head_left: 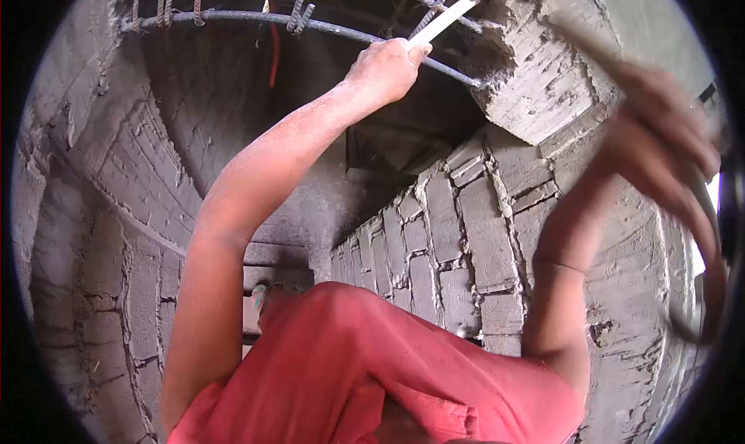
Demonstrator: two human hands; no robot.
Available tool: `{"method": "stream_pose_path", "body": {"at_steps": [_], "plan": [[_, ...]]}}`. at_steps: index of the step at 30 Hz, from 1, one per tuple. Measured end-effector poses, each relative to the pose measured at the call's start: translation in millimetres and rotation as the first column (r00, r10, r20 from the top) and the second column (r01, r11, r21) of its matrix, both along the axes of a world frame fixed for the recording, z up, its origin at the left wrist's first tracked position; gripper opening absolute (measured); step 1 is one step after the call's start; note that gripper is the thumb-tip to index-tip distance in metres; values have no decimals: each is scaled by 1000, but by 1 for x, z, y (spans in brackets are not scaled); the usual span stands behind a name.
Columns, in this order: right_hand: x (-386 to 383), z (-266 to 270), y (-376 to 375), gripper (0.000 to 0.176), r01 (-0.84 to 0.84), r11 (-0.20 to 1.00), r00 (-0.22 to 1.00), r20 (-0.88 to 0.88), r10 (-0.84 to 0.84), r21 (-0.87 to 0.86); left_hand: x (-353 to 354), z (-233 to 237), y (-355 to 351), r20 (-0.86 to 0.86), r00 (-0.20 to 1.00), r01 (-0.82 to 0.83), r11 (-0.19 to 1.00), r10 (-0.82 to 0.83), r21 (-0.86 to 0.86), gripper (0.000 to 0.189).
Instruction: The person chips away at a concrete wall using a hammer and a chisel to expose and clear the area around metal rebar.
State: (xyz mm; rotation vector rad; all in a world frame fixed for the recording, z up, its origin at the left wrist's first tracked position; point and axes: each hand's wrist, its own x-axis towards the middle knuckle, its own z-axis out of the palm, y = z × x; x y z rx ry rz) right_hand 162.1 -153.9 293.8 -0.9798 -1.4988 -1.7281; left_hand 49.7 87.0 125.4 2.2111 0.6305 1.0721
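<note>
My left hand [386, 70] is closed around a pale, straight bar [444, 20], whose far end points up and right at the broken edge of a concrete block [543, 64]. At the right, my right hand [660, 138] is raised and blurred by motion, its fingers wrapped round a long dark tool [587, 44]. The tool's far end reaches up and left, toward the concrete; its other part curves down along the right edge of the view. A ribbed steel bar [334, 29] passes just behind my left hand.
Short upright rebar pieces [302, 6] cross the long bar at the top. An orange-red strip [275, 56] hangs there. Rough brick walls [489, 219] stand at both sides, with a dark opening between them. A foot [259, 298] shows low at the left.
</note>
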Motion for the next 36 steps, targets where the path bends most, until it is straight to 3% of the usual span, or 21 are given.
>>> {"method": "stream_pose_path", "body": {"at_steps": [1, 2, 3, 6, 8, 9, 11, 14, 15, 16, 18, 20, 21, 22, 23, 25, 26, 27, 30, 35, 36], "plan": [[17, -37, 30, 19, -315, 905, 945, -182, 271, -286, 10, -8, 5, 36, 998, -57, 998, 57, 17, 49], [48, -73, 59, 27, -235, 820, 914, -406, 4, -522, 1, -1, -1, 36, 998, -49, 998, 50, -30, 49], [68, -100, 75, 35, -197, 659, 702, -574, -421, -726, 1, 2, 0, 48, 998, -43, 998, 45, -54, 50], [30, -76, 50, 47, -362, 742, 643, -727, -239, -564, 16, -11, 5, 83, 997, 0, 999, 4, -45, 53], [-1, -29, 26, 51, -286, 839, 829, -559, -25, -462, 4, 2, -8, 8, 1000, 15, 996, -15, -88, 54], [-4, -5, 15, 50, -555, 751, 785, -526, 329, -358, 8, -3, -7, 66, 998, 22, 996, -16, -86, 53], [-18, 33, -4, 45, -468, 826, 863, -363, 351, -313, 5, 0, -13, 65, 998, 26, 999, -23, -37, 53], [-1, 46, -7, 92, -882, 334, 430, -280, 858, -332, 8, -3, -7, 31, 999, 33, 999, -32, -31, 53], [-9, -15, 19, 55, -882, 417, 468, -511, 721, -219, 9, -3, -6, 14, 999, 32, 997, -31, -67, 53], [25, -35, 41, 51, -623, 587, 781, -456, 427, -518, 8, -1, -7, 23, 999, 30, 998, -28, -60, 53], [97, -113, 78, 41, -85, 775, 857, -443, -264, -627, 7, 0, -9, 57, 994, 95, 989, -89, -111, 53], [75, -81, 42, 36, -377, 801, 493, -833, -252, -466, 20, 8, -1, 126, 991, 50, 995, -39, -87, 53], [58, -55, 25, 40, -280, 838, 772, -629, -93, -468, 20, -2, -6, 135, 991, 18, 994, -4, -104, 52], [41, -34, 11, 46, -427, 827, 718, -693, 64, -366, 29, -14, -22, 134, 991, 17, 992, 0, -123, 50], [30, -16, 0, 50, -691, 700, 535, -778, 328, -181, 50, -26, -29, 213, 974, -47, 991, 73, -125, 49], [20, 11, -34, 65, -889, 407, 423, -715, 557, -210, 63, -22, -67, 390, 919, 39, 967, 66, -253, 47], [29, 15, -55, 70, -860, 504, 405, -705, 583, -77, 76, -21, -79, 489, 868, 72, 953, 85, -293, 46], [22, 21, -75, 76, -942, 77, 314, -776, 547, -326, 98, -27, -82, 566, 817, 68, 958, 107, -279, 45], [-43, -38, -77, 83, -855, 432, 517, -544, 661, -288, 144, -39, -82, 701, 697, 60, 962, 149, -265, 50], [-30, -141, -87, 72, -787, 615, 444, -741, 504, -54, 174, -53, -66, 766, 630, 11, 985, 129, -175, 49], [-22, -164, -92, 70, -691, 722, 483, -767, 422, -38, 165, -44, -74, 768, 636, 177, 952, 83, -250, 48]]}}
